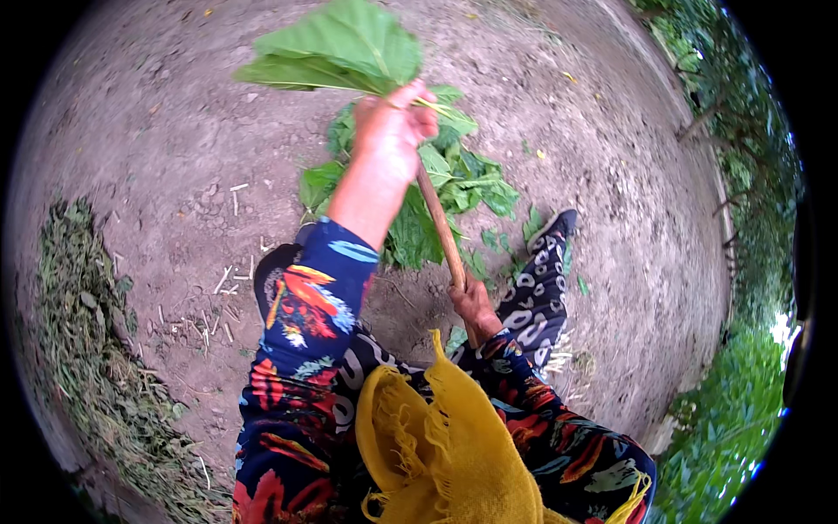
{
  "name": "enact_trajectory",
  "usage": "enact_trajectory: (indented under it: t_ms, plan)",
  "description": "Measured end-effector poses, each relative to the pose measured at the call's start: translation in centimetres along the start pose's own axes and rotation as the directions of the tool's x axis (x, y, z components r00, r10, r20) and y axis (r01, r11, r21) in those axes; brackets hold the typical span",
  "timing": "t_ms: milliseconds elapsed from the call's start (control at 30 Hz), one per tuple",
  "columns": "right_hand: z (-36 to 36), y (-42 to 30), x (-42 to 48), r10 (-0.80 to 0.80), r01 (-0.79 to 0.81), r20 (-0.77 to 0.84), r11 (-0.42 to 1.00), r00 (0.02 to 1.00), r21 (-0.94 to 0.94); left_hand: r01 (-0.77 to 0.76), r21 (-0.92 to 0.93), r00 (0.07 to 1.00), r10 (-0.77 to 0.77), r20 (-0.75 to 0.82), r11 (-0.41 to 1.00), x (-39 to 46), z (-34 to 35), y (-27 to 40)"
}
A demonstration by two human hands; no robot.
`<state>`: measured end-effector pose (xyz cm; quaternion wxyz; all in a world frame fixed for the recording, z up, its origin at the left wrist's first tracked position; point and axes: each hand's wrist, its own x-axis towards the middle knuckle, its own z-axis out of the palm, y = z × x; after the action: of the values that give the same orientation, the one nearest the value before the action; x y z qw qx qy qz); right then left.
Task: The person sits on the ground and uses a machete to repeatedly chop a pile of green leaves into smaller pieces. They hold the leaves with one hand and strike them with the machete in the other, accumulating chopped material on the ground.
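Note:
My left hand (394, 128) is stretched out in front, its fingers closed on the stalks of broad green leaves (340, 49) that fan out to the upper left. Lower down, my right hand (476, 306) grips a wooden stick or handle (440, 219). It slants up from my lap towards my left hand; its far end is hidden by that hand or by foliage, so I cannot tell whether it bears a tool head. On the ground beneath lies a heap of green leaves (412, 229), partly covered by my left forearm and the stick.
Bare soil (628, 216) surrounds my outstretched legs and dark shoe (563, 223). Short pale stalk pieces (209, 327) are scattered at left, near a band of dried plant matter (85, 354). A yellow scarf (458, 445) hangs over my lap. Green plants (727, 412) grow along the right.

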<state>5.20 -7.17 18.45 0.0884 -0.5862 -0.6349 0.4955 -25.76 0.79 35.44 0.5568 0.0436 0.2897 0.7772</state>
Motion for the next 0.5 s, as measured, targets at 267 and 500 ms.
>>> enact_trajectory:
  t_ms: [267,500]
  plan:
    - [-2.6,-3.0,-0.4,-0.078,0.141,-0.262,0.962,0.962,0.232,-0.109,-0.07,0.989,0.101,-0.103,0.992,0.6,-1.5,3.7]
    - [-1.0,-6.9,1.8,-0.227,0.378,-0.364,0.822,0.903,0.426,-0.159,-0.056,0.982,0.152,-0.115,0.986,0.7,-3.1,5.4]
